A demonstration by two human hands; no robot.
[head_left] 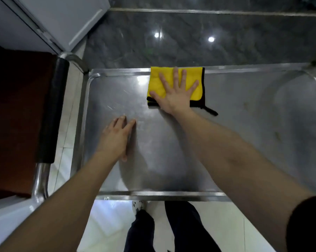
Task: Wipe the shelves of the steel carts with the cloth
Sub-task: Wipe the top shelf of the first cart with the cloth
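Dark trousers (188, 226) and one pale shoe (138, 206) stand at the bottom middle of the frame on a light tiled floor (106, 224), just below the near rim of a steel cart (77, 124). Both bare forearms reach up from the lower corners over the cart's top shelf (244, 133), and a dark sleeve (306, 224) shows at the lower right edge. The left hand (115, 139) rests on the bare steel left of centre, palm down, its fingers (130, 124) straight and close together, holding nothing. Farther up, the right hand (173, 95) presses flat on a folded yellow cloth (157, 79) with its fingers (175, 75) spread wide and straight, thumb out to the left. The cloth lies on the shelf at the upper middle of the frame, its far edge touching the shelf's far rim; it has black edging along its right and near sides, and a short black tab sticks out from its lower right corner onto the steel. The shelf is dull and smeared, with a few faint marks toward the right. Along the left side of the frame runs the cart's handle (51, 110), a steel tube with a black grip. Beyond the far rim lies glossy dark stone (171, 37) carrying two bright reflected spots, and a white cabinet (62, 19) fills the upper left corner.
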